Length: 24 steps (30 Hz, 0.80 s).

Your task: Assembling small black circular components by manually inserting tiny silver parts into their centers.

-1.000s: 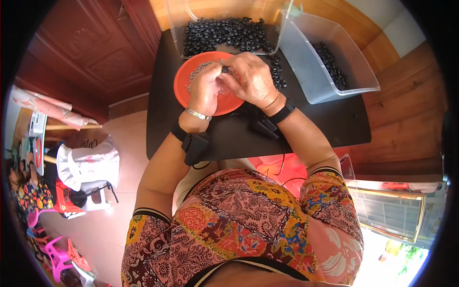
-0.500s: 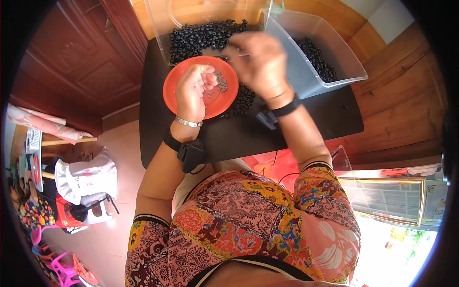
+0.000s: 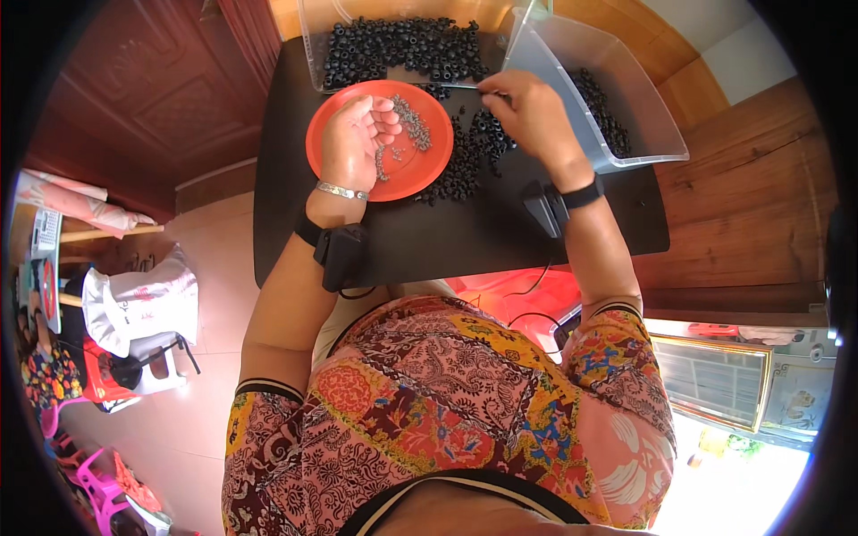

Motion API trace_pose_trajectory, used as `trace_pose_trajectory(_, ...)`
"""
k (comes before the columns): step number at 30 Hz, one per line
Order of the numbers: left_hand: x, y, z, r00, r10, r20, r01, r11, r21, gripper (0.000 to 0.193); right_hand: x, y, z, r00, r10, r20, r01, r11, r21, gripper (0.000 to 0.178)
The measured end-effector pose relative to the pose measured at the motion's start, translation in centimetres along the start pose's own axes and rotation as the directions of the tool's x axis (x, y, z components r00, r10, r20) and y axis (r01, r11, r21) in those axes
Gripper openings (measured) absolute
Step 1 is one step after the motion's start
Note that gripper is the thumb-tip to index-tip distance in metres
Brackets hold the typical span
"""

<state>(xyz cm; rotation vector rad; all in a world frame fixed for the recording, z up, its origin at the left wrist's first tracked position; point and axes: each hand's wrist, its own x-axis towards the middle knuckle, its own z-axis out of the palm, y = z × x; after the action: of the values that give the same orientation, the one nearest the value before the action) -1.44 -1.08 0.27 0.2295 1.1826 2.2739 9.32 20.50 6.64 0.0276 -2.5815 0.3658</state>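
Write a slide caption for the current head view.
Left hand over a round orange-red plate of small grey pieces; right hand near small black rounded pieces.

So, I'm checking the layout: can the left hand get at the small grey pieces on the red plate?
Probably yes: the left hand is over the red plate, beside the grey pieces, with nothing visible between.

Dark table with red plate, loose black pieces, rear clear bin and right-hand clear bin
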Motion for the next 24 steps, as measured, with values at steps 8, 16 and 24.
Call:
trace_pose_trajectory(8,-0.2,0.0,-0.4,1.0,-0.024,-0.021,0.024,1.0,-0.004,0.026,1.4,1.2,4.0,0.962,0.112,0.251,-0.106,0.994,-0.04,0.018)
trace_pose_trajectory(16,0.3,0.9,-0.8,0.996,0.025,-0.09,-0.028,0.999,-0.034,0.025,2.0,-0.3,6.9,0.961,0.077,0.264,-0.061,0.996,-0.066,0.028)
trace_pose_trajectory(24,0.8,1.3,-0.8,0.997,0.013,-0.08,-0.016,0.999,-0.028,0.023,4.3,-0.6,8.8,0.94,0.128,0.316,-0.131,0.991,-0.012,0.031)
